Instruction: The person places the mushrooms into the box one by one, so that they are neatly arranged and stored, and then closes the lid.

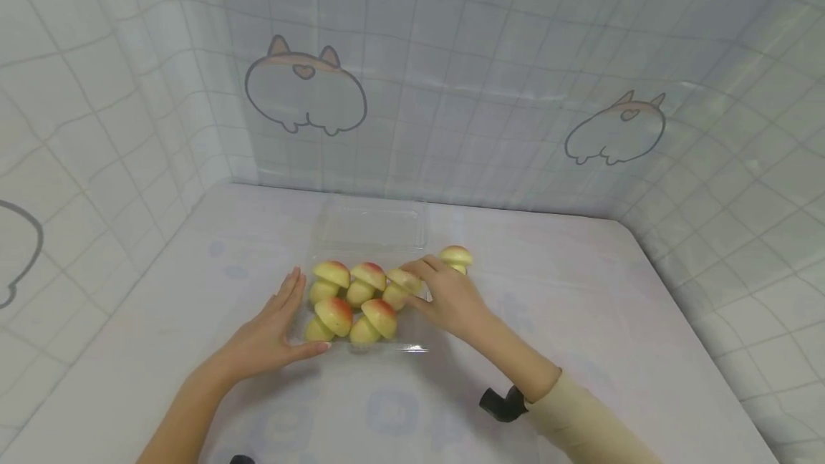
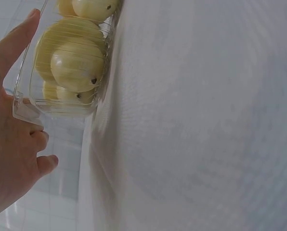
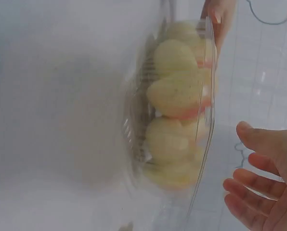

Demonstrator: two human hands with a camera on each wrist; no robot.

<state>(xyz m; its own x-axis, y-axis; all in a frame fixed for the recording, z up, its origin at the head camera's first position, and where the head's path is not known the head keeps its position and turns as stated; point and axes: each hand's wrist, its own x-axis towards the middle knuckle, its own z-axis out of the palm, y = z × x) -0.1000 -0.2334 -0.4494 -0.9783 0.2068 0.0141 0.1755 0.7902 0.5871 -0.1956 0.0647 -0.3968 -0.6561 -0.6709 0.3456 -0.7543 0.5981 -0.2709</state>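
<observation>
Several yellow mushroom-shaped pieces with red-tinged caps (image 1: 334, 315) lie in two rows inside a clear plastic clamshell box (image 1: 412, 339). My left hand (image 1: 267, 339) rests against the box's left side, its fingers straight and its thumb along the front rim; the left wrist view shows the thumb (image 2: 18, 41) near the rim. At the back row's right end, my right hand (image 1: 454, 299) is around a mushroom-shaped piece (image 1: 394, 293). In the right wrist view that hand's loosely bent fingers (image 3: 252, 185) and thumb stand apart, with nothing seen between them.
The box's clear lid (image 1: 374, 224) lies folded back behind it. Another mushroom-shaped piece (image 1: 456, 256) stands on the white tabletop (image 1: 580, 292), just right of the box. A black object (image 1: 503, 404) is at the right sleeve. Grid-patterned curtains (image 1: 464, 92) surround the table.
</observation>
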